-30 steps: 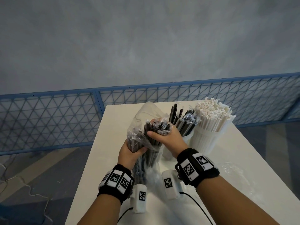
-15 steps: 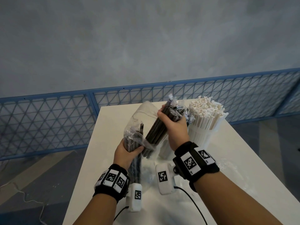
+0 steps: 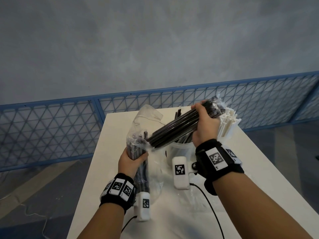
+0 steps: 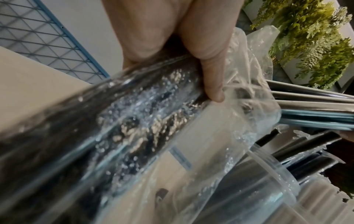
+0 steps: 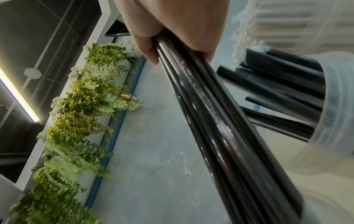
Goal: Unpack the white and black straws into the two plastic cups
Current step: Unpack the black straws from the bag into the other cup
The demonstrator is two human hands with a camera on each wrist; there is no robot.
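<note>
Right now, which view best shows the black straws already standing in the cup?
The right wrist view: the black straws stand in the clear cup, open ends visible. The left wrist view catches them at its right edge. In the head view the right hand and its bundle mostly hide them.

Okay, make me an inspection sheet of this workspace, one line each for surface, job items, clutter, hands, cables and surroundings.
Surface: white table, with the cups standing at its far end.
Job's things: bundle of black straws tilted, pulled out of the clear bag; more black straws remain in the bag; clear cup already holds some black straws; white straws stand packed in the second cup.
Clutter: crumpled clear wrap on the table.
Grippers: left hand grips the bag; right hand grips the bundle.
Cables: black cable runs from the right wrist camera; another from the left.
Surroundings: blue mesh fence, grey wall, green plants.
</note>
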